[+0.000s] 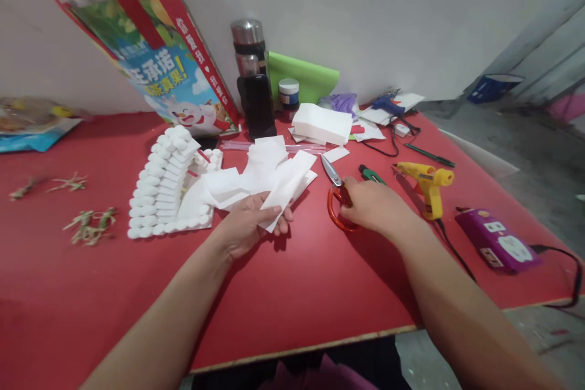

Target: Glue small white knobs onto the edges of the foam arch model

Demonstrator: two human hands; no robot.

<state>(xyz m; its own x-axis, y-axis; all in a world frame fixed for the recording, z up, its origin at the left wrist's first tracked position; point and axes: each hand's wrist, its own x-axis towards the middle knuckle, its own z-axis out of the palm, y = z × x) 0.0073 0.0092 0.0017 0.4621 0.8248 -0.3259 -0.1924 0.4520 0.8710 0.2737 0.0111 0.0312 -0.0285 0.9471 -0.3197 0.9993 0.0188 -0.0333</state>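
View from the head camera onto a red bench [292, 304]. Two bare hands appear in the centre of the frame. The left hand [249, 225], palm up, has its grip closed on one strip of white foam sheet [286, 192], which slants up and to the right from the fingers; further loose white pieces, too overlapped to count, lie just behind it. The right hand [372, 206], right of centre, rests on the red handles of one pair of scissors [336, 195], whose blades point toward the upper left and lie flat on the bench; whether this grip is closed around the handles cannot be told. Left of centre sits one white foam model [167, 186] edged with rows of small round pieces. Right of the scissors stand one yellow glue gun [427, 186] and, toward the right edge, one purple power strip [496, 241]; a second, blue glue gun [387, 103] lies in the upper right. At upper centre are one stack of white foam sheets [322, 123], one steel flask [249, 52] and one green sheet [304, 76]; one printed shopping bag [155, 55] leans at upper left. Three dried plant sprigs [89, 225] lie at the left.
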